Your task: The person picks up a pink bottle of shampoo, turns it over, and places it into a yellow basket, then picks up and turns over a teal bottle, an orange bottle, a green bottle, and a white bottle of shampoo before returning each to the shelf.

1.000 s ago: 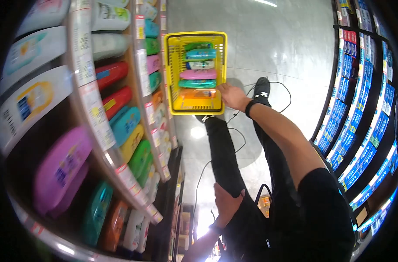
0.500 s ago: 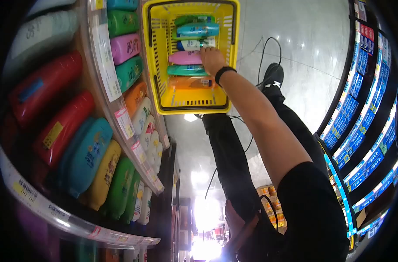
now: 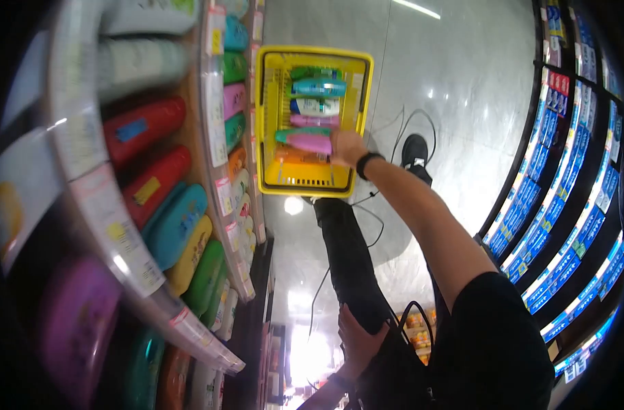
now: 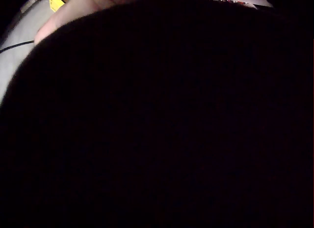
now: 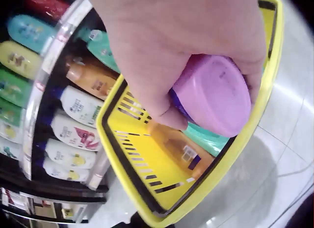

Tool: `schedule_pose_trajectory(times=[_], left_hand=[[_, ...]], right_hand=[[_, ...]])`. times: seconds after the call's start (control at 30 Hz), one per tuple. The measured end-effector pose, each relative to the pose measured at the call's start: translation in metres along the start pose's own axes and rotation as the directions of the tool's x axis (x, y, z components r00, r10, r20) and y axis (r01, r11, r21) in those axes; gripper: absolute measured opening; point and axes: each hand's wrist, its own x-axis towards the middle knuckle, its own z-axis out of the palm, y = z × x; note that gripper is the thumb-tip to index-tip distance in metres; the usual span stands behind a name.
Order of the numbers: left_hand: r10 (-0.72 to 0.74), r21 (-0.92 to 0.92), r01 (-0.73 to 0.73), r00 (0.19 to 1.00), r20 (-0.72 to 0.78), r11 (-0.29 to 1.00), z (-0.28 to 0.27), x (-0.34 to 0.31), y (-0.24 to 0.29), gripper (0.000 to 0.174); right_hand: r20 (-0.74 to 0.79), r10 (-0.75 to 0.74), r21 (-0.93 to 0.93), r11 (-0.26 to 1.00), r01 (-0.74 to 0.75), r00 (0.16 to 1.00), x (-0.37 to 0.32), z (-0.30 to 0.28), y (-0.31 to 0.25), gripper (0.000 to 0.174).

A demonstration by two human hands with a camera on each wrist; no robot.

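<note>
My right hand (image 3: 347,147) grips a pink shampoo bottle (image 5: 216,98) near its base, thumb on one side and fingers on the other. The bottle lies crosswise over the yellow shopping basket (image 3: 265,164), overlapping a teal bottle (image 3: 283,136) and an orange bottle (image 5: 181,149). Another pink bottle (image 3: 315,120), a white bottle (image 3: 313,107), a blue bottle (image 3: 319,87) and a green bottle (image 3: 315,72) lie in a row farther up the basket. My left hand (image 3: 361,342) rests spread on the black trouser leg; dark cloth fills most of the left wrist view.
Shelves of shampoo bottles (image 3: 148,126) run close along the left of the basket. On the right stands a shelf of blue boxes (image 3: 537,154). A black cable (image 3: 435,130) loops over the grey floor (image 3: 455,68) near the shoe (image 3: 414,149).
My right hand went from the basket's rim to a pink bottle inside, then drew it toward my body across the teal one. The head view shifted closer and back. My left hand stays on the leg.
</note>
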Motion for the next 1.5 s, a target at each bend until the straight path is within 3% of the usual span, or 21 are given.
schedule_pose_trajectory(times=[0.1, 0.2, 0.3, 0.37, 0.4, 0.43, 0.47, 0.53, 0.57, 0.6, 0.63, 0.73, 0.8, 0.87, 0.93, 1.07, 1.17, 1.3, 1.33, 1.4, 1.5], left_hand=[[-0.027, 0.103, 0.029, 0.999, -0.021, 0.994, -0.002, -0.005, 0.016, 0.115], [0.032, 0.128, -0.021, 0.996, -0.082, 0.992, 0.008, -0.006, 0.026, 0.115], [0.013, 0.222, 0.010, 0.995, -0.102, 0.975, 0.035, -0.013, 0.038, 0.116], [-0.003, 0.332, 0.047, 0.991, -0.133, 0.942, 0.055, -0.014, 0.040, 0.116], [-0.009, 0.365, 0.053, 0.993, -0.121, 0.929, 0.054, -0.023, 0.054, 0.103], [-0.009, 0.360, 0.041, 0.996, -0.092, 0.932, 0.057, -0.025, 0.057, 0.092], [0.000, 0.357, 0.019, 0.999, -0.054, 0.934, 0.062, -0.020, 0.059, 0.081], [0.122, 0.289, -0.116, 0.993, -0.003, 0.950, 0.062, -0.026, 0.074, 0.055], [0.218, 0.108, -0.215, 0.976, -0.014, 0.971, 0.065, -0.028, 0.079, 0.047], [0.313, -0.065, -0.315, 0.949, -0.045, 0.947, 0.060, -0.027, 0.091, 0.039], [0.214, -0.447, -0.183, 0.977, 0.019, 0.876, 0.052, -0.045, 0.118, 0.031], [0.399, -0.583, -0.468, 0.881, -0.254, 0.664, 0.008, -0.109, 0.182, 0.032], [0.494, -0.030, -0.594, 0.694, -0.524, 0.804, -0.020, -0.145, 0.207, 0.035], [0.529, -0.012, -0.677, 0.587, -0.613, 0.736, -0.050, -0.190, 0.223, 0.040], [0.423, -0.163, -0.761, 0.509, -0.749, 0.628, -0.078, -0.273, 0.248, 0.034], [0.443, -0.422, -0.855, 0.517, -0.732, 0.301, -0.099, -0.348, 0.254, 0.037], [0.489, -0.510, -0.838, 0.534, -0.690, 0.195, -0.105, -0.402, 0.268, 0.051], [0.516, -0.445, -0.895, 0.379, -0.768, -0.004, -0.092, -0.434, 0.295, 0.065], [0.477, -0.444, -0.895, 0.372, -0.796, -0.042, -0.087, -0.437, 0.301, 0.064], [0.394, -0.443, -0.889, 0.368, -0.842, -0.115, -0.075, -0.441, 0.311, 0.062], [0.242, -0.504, -0.850, 0.462, -0.853, -0.153, -0.066, -0.447, 0.311, 0.045]], right_hand=[[-0.071, -0.136, 0.069, 0.988, 0.141, 0.988, -0.052, -0.006, 0.009, 0.036], [0.140, -0.074, 0.186, 0.981, 0.047, 0.987, -0.133, -0.061, 0.007, 0.041], [0.150, -0.058, 0.236, 0.971, 0.022, 0.987, -0.234, -0.107, 0.043, 0.060], [0.092, -0.079, 0.217, 0.974, 0.057, 0.993, -0.298, -0.138, 0.081, 0.059], [0.167, 0.030, 0.339, 0.937, -0.086, 0.986, -0.341, -0.195, 0.075, 0.056], [0.023, -0.070, 0.360, 0.931, 0.057, 0.997, -0.375, -0.223, 0.088, 0.052], [0.191, 0.021, 0.384, 0.919, -0.094, 0.981, -0.398, -0.250, 0.102, 0.047], [0.183, 0.053, 0.470, 0.873, -0.134, 0.982, -0.454, -0.317, 0.116, 0.040], [0.091, 0.003, 0.580, 0.812, -0.056, 0.996, -0.475, -0.336, 0.132, 0.040], [-0.154, -0.064, 0.420, 0.899, 0.123, 0.986, -0.471, -0.327, 0.172, 0.039], [-0.144, -0.018, 0.412, 0.908, 0.076, 0.989, -0.477, -0.358, 0.170, 0.037], [-0.151, -0.003, 0.501, 0.862, 0.079, 0.989, -0.510, -0.420, 0.166, 0.032], [-0.204, -0.070, 0.547, 0.819, 0.172, 0.977, -0.516, -0.450, 0.148, 0.028], [-0.261, -0.152, 0.543, 0.794, 0.275, 0.953, -0.523, -0.474, 0.113, 0.023], [-0.225, -0.263, 0.573, 0.743, 0.345, 0.938, -0.546, -0.504, 0.056, 0.022], [-0.305, -0.463, 0.514, 0.655, 0.553, 0.832, -0.575, -0.527, -0.029, 0.036], [-0.288, -0.659, 0.323, 0.616, 0.718, 0.695, -0.622, -0.546, -0.089, 0.044], [-0.294, -0.805, 0.181, 0.482, 0.857, 0.514, -0.685, -0.541, -0.128, 0.052], [-0.285, -0.822, 0.145, 0.471, 0.870, 0.493, -0.700, -0.535, -0.135, 0.054], [-0.383, -0.897, -0.252, 0.333, 0.909, 0.223, -0.712, -0.520, -0.138, 0.061], [-0.324, -0.923, -0.193, 0.279, 0.941, 0.208, -0.754, -0.522, -0.141, 0.070]])
